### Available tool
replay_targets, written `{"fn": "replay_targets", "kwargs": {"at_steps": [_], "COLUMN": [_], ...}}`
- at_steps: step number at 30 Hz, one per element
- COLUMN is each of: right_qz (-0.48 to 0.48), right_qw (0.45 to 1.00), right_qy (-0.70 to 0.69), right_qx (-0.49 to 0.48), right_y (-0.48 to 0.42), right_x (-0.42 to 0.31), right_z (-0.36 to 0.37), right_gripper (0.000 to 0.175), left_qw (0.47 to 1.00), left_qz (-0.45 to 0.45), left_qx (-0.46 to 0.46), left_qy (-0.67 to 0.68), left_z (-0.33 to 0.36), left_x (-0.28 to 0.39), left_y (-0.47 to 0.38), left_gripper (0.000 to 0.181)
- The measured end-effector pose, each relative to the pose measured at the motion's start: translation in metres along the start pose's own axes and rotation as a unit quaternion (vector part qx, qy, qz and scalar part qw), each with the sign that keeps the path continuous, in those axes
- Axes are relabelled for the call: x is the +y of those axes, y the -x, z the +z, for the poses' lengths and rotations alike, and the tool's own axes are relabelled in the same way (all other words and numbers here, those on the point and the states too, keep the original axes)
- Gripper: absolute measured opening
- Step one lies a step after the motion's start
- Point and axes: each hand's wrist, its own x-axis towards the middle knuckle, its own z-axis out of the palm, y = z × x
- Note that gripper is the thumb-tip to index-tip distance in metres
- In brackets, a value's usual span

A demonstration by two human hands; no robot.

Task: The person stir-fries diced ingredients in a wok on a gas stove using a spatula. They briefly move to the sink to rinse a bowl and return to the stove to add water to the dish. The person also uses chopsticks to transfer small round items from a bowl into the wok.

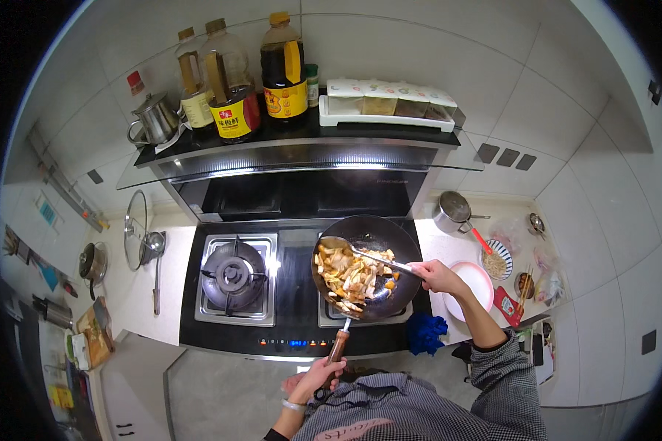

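A black wok (401, 286) sits over the right burner, tilted a little. My left hand (315, 378) grips its brown wooden handle (337, 348) near the front edge of the stove. In my right hand (436, 275) is a metal spatula (383, 258), whose blade rests among the food at the wok's upper left. The food (348, 277) is a mix of pale sliced strips and orange pieces, gathered mostly in the wok's left half. Beside the wok, at the stove's right edge, lies a crumpled dark blue cloth (427, 333).
Left is a bare gas burner (233, 274). A ladle (155, 245) and glass lid (136, 229) stand beyond it. On the right counter are a pink-rimmed plate (468, 289), striped bowl (496, 260), saucepan (452, 212) and red packet (507, 308). Bottles (284, 71) line the hood shelf.
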Motion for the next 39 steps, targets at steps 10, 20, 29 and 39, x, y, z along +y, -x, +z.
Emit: {"fn": "replay_targets", "kwargs": {"at_steps": [10, 20, 29, 39], "right_qz": [-0.172, -0.006, -0.015, 0.018], "right_qw": [0.899, 0.906, 0.915, 0.927], "right_qy": [0.394, 0.405, 0.376, 0.282], "right_qx": [0.087, 0.125, 0.143, 0.245], "right_y": [0.105, 0.18, 0.18, 0.133], "right_x": [-0.019, -0.05, -0.051, -0.019], "right_z": [-0.018, -0.015, -0.003, 0.006], "right_gripper": [0.036, 0.028, 0.031, 0.03], "left_qw": [1.0, 1.0, 1.0, 1.0], "left_qz": [-0.009, -0.004, 0.0, -0.008], "left_qx": [-0.001, -0.004, 0.001, 0.009], "left_qy": [0.008, -0.007, -0.004, 0.007], "left_z": [0.0, 0.002, 0.002, 0.0], "left_x": [0.0, 0.004, 0.004, 0.003], "left_y": [-0.002, 0.001, 0.005, 0.003], "left_gripper": [0.024, 0.024, 0.023, 0.026]}}
